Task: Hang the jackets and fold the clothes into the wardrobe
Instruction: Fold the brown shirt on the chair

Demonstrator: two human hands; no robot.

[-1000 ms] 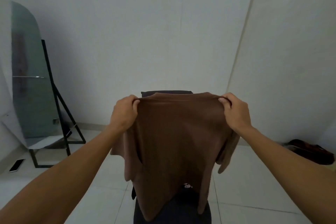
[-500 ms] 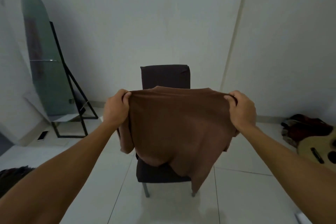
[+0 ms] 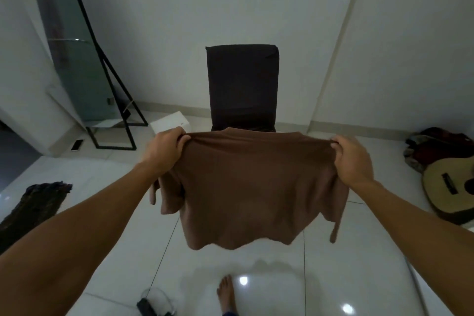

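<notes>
One brown shirt (image 3: 246, 187); two hands, the left hand (image 3: 166, 151) and the right hand (image 3: 352, 159); one dark chair (image 3: 242, 84); one standing mirror (image 3: 74, 59); one guitar (image 3: 451, 192); one white box (image 3: 170, 124); one bare foot (image 3: 227, 292); one dark garment (image 3: 33, 208) on the floor.

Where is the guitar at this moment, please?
In the head view, the guitar lies on the floor at the far right edge, just below a dark heap of clothes and right of the right hand.
</notes>
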